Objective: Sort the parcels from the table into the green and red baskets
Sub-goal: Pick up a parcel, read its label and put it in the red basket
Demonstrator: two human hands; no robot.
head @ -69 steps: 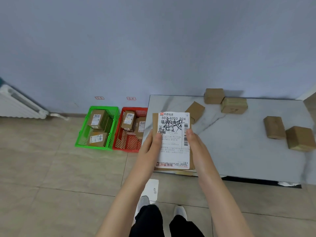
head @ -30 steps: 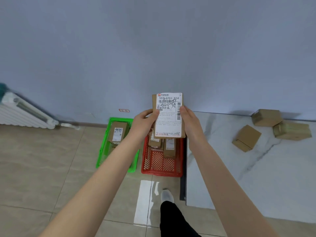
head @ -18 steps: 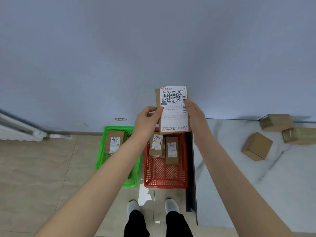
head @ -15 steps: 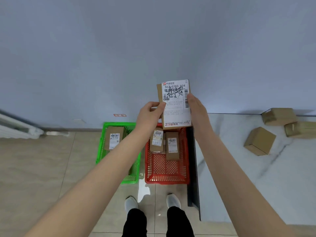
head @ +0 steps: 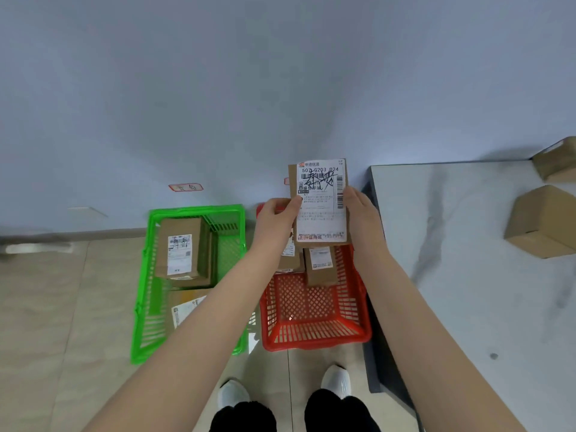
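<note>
I hold a flat brown parcel (head: 321, 202) with a white shipping label upright, its label facing me, above the far end of the red basket (head: 314, 332). My left hand (head: 276, 222) pinches its left edge and my right hand (head: 363, 218) grips its right edge. The red basket on the floor holds two labelled parcels (head: 321, 266) at its far end. To its left, the green basket (head: 149, 294) holds a labelled parcel (head: 179, 247) and another one half hidden by my left forearm.
A marble-topped table (head: 467, 275) stands to the right, with two brown boxes (head: 544, 221) near its far right edge. A wall runs behind the baskets, with small red tags (head: 186, 187) on it. My feet (head: 336, 377) stand on the tiled floor before the baskets.
I have carried the parcel from over the table leftward to above the red basket and stepped closer to the baskets. Both hands kept hold of it.
</note>
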